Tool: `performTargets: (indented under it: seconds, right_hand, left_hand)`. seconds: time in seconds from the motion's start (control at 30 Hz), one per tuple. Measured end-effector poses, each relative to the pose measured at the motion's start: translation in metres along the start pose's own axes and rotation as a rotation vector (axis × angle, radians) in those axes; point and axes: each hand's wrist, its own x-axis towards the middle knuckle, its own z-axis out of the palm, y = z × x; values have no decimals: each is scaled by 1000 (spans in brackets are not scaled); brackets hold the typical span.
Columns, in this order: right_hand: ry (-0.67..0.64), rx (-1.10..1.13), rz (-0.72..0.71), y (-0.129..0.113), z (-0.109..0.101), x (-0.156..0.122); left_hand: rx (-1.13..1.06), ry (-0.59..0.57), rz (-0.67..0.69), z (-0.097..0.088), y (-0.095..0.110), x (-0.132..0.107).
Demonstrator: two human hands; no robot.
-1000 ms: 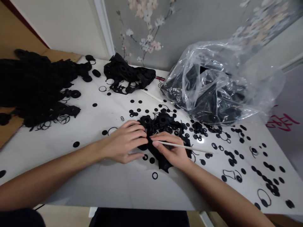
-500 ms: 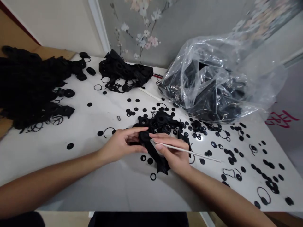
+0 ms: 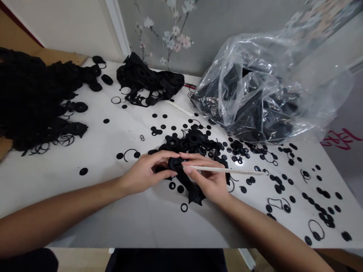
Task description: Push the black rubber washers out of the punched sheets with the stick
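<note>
Lower center, the left hand [image 3: 147,172] pinches a soft black rubber ring [image 3: 175,163] while the right hand [image 3: 205,177] clamps a thin wooden stick [image 3: 227,170] beside it.

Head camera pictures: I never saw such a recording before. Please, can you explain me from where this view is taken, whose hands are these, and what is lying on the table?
There is no machine here. These are a person's own two bare hands, seen from a camera worn on the person's head, which looks forward and down. All three pictures come from this one camera.

The left hand pinches a black punched piece, perhaps rubber, though the pictures cannot settle that. The right hand holds a thin pale stick.

On the white table lie many small black discs, black rings, heaps of black punched strips, and a clear plastic bag with more black pieces inside.
</note>
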Motion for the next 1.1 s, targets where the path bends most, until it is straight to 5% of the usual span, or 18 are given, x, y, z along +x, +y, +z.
performTargets:
  seconds: [0.3, 0.63, 0.83, 1.0, 1.1]
  right_hand:
    - [-17, -110, -116, 0, -2, 1]
    - [-131, -438, -538, 5, -6, -1]
    - [-185, -584, -597, 14, -10, -6]
    - [-28, -488, -566, 7, -3, -5]
    - [175, -351, -497, 3, -8, 2]
  left_hand:
    - [14, 35, -55, 0, 0, -1]
    - [381, 198, 352, 0, -3, 1]
    - [309, 144, 313, -1, 0, 3]
    - [342, 103, 363, -2, 0, 2]
    - [419, -23, 450, -5, -2, 1]
